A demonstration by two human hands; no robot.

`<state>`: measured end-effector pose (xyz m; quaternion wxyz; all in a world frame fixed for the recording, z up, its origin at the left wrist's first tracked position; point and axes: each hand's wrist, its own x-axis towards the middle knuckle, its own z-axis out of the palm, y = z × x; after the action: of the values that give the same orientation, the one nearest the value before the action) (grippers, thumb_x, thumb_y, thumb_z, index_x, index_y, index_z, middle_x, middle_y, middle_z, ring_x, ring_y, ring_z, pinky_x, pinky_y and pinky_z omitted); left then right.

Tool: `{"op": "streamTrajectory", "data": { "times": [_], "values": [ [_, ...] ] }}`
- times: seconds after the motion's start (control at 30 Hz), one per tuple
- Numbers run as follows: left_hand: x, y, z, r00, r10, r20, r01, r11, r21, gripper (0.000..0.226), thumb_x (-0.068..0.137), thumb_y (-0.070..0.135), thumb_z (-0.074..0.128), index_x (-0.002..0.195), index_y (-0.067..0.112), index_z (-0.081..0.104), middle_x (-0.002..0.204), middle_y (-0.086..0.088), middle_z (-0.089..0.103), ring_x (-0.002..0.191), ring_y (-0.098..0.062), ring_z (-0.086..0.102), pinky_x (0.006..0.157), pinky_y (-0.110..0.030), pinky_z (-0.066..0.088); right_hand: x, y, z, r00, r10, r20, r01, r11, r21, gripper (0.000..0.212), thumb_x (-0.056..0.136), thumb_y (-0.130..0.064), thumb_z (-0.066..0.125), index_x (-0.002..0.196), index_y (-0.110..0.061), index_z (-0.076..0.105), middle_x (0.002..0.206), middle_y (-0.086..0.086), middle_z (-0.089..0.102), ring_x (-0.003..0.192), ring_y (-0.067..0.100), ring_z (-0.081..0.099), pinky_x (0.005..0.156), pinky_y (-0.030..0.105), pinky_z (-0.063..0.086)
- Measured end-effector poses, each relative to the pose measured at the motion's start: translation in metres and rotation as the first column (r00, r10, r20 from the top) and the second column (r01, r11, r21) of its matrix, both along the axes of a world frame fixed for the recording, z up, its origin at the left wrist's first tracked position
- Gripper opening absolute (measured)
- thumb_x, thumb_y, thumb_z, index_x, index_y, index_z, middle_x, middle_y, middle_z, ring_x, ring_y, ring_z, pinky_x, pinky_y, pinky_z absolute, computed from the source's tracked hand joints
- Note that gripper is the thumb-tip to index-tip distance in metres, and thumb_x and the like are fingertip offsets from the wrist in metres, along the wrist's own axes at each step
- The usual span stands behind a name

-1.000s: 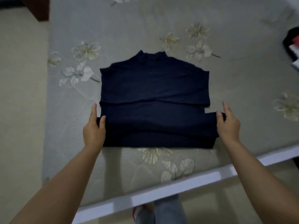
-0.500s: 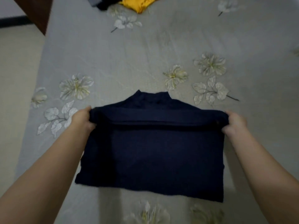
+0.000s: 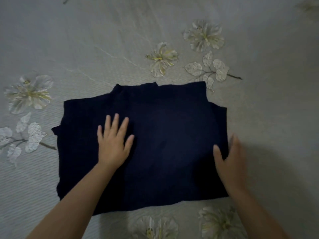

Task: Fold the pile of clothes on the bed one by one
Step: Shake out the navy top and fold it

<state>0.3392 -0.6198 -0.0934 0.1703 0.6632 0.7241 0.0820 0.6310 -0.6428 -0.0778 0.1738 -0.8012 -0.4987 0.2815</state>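
So the top (image 3: pixel 165 138), a dark navy one, lay folded into a rough rectangle on the bed (image 3: pixel 86 49), its collar toward the far side and a doubled edge along the near side. A small flap of cloth stuck out at its left edge, and the far right corner stood a little higher than the rest.

Both forearms came in bare from the near side. The left hand (image 3: pixel 113 144) lay palm down on the left half of the top, fingers straight and slightly spread, pointing away from the person, thumb angled out to the right. It gripped nothing; it simply rested flat on the cloth. The wrist ran straight into the forearm, which slanted off toward the near left corner.

The right hand (image 3: pixel 231 157) was at the top's right edge, turned more on its side. Its thumb lay on the navy cloth and the fingers reached along the edge, partly over the bedsheet. They looked straight rather than curled, so the hand seemed open against the fabric, though it was blurred and I could not tell whether any cloth was caught under it. Its forearm slanted off to the near right.

The sheet was pale grey with cream flowers (image 3: pixel 204 36) printed around the top on every side.
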Motion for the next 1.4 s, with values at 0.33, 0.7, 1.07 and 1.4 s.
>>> {"op": "streamTrajectory", "data": {
  "times": [0.33,0.7,1.07,1.4],
  "values": [
    [0.031,-0.032,-0.013,0.960,-0.219,-0.175,0.169,0.950,-0.262,0.075,0.082,0.068,0.007,0.144,0.028,0.020,0.155,-0.008,0.008,0.142,-0.027,-0.002,0.111,-0.049,-0.005,0.011,-0.069,-0.012,0.967,-0.254,-0.025,0.248,0.960,-0.132,0.062,0.090,-0.044,0.045,0.140,-0.010,0.030,0.130,0.017,0.051,0.116,0.033,0.051,0.096,0.039,0.040],
    [0.161,0.028,0.014,0.871,-0.475,-0.123,0.460,0.878,-0.130,0.054,0.092,0.033,0.048,0.142,0.019,0.031,0.150,-0.015,0.024,0.140,-0.036,0.012,0.109,-0.053,0.013,0.159,-0.088,-0.005,0.989,-0.147,0.008,0.143,0.952,-0.272,0.076,0.081,-0.038,0.063,0.142,-0.010,0.027,0.132,0.020,0.049,0.118,0.035,0.049,0.099,0.041,0.037],
    [0.373,0.072,-0.014,0.602,-0.781,-0.167,0.774,0.622,-0.120,0.058,0.095,0.046,0.028,0.146,0.024,0.012,0.153,-0.009,0.016,0.140,-0.036,0.010,0.111,-0.048,0.008,0.273,-0.082,-0.002,0.968,-0.083,0.235,0.130,0.973,-0.193,0.076,0.083,-0.034,0.062,0.141,-0.003,0.026,0.127,0.022,0.051,0.115,0.036,0.047,0.095,0.046,0.036],
    [0.380,0.064,-0.014,0.593,-0.805,-0.013,0.804,0.592,-0.055,0.057,0.092,0.030,0.049,0.139,0.003,0.031,0.099,-0.024,0.060,0.084,-0.038,0.056,0.071,-0.042,0.042,0.219,-0.085,-0.020,0.943,-0.276,0.187,0.309,0.935,-0.172,0.081,0.086,-0.056,0.043,0.146,-0.017,0.005,0.064,-0.001,0.050,0.055,0.014,0.045,0.050,0.026,0.035]
  ]
}}
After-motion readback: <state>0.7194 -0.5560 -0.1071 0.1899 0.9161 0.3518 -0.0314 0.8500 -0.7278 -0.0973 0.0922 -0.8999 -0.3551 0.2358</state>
